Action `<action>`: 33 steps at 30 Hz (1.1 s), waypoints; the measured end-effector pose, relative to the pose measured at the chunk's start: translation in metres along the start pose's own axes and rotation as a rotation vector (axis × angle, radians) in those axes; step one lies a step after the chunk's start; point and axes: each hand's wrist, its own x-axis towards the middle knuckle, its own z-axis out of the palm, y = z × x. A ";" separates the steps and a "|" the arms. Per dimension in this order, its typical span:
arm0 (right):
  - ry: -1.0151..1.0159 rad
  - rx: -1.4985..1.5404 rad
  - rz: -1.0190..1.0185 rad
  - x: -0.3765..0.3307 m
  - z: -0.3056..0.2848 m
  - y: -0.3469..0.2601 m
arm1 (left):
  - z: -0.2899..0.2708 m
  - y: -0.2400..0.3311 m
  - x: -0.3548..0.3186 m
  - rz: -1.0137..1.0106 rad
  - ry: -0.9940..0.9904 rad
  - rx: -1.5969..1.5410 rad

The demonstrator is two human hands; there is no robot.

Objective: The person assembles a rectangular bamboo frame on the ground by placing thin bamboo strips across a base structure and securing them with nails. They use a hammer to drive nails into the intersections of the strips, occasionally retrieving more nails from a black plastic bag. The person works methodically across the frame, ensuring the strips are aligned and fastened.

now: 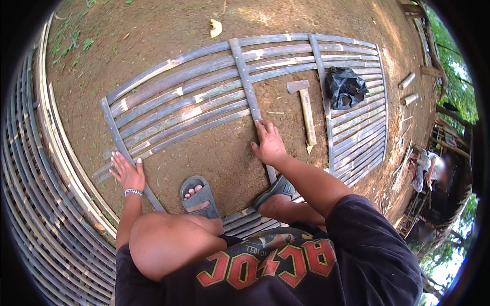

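So, both hands are rested on a slatted bamboo panel [278, 51] laid out on bare dirt. The left hand [127, 173] is put down flat near the panel's left end, fingers spread and nothing gripped, at the left crosspiece [113, 125], with a couple of slat ends poked out past that bar right beside it. A chain bracelet [133, 192] is worn on that wrist. The right hand [269, 143] is laid palm down over the middle crosspiece [243, 74], fingers loose and not clenched.

Slats are seen along the far edge of the left section, with dirt left showing nearer in. A hatchet [308, 115] has been left on the dirt just right of the right hand, head toward the far edge, between the middle bar and the next crosspiece [320, 64]. A crumpled black plastic bag [346, 87] is set on the slats toward the far right corner. The left sandal [203, 198] is planted on dirt between the hands, near the panel's near edge. Beyond the left end, another slatted bamboo panel [38, 194] can be seen.
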 end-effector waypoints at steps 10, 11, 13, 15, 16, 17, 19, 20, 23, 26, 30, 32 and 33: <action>0.561 -0.004 -0.061 0.022 -0.093 0.117 | -0.012 0.002 0.005 -0.067 -0.175 0.186; 0.652 -0.001 -0.038 0.026 -0.106 0.144 | -0.018 0.007 0.007 -0.079 -0.205 0.199; 0.835 0.012 0.072 0.040 -0.128 0.197 | -0.018 0.005 0.007 -0.105 -0.198 0.232; 0.907 0.020 0.269 0.043 -0.152 0.242 | -0.027 0.018 0.007 -0.132 -0.232 0.189; 0.890 0.034 0.362 0.044 -0.164 0.257 | -0.032 0.022 0.006 -0.150 -0.247 0.171; 0.848 -0.013 0.345 0.048 -0.173 0.269 | -0.027 0.017 0.004 -0.146 -0.200 0.163; 0.773 -0.102 0.265 0.055 -0.185 0.285 | -0.028 0.016 -0.002 -0.175 -0.206 0.097; 0.725 -0.112 0.195 0.062 -0.185 0.294 | -0.028 0.015 -0.005 -0.192 -0.212 0.064; 0.469 -0.172 0.146 0.084 -0.188 0.304 | -0.027 0.012 -0.011 -0.178 -0.185 -0.001; 0.174 -0.317 0.522 0.125 -0.176 0.327 | -0.029 0.000 -0.027 -0.190 -0.189 -0.039; 0.254 -0.307 0.466 0.143 -0.156 0.362 | -0.042 -0.009 -0.046 -0.268 -0.222 -0.051; 0.404 -0.368 0.443 0.151 -0.149 0.364 | -0.039 -0.021 -0.056 -0.267 -0.198 -0.073; 0.342 -0.477 0.401 0.153 -0.149 0.368 | -0.045 -0.016 -0.057 -0.271 -0.213 -0.092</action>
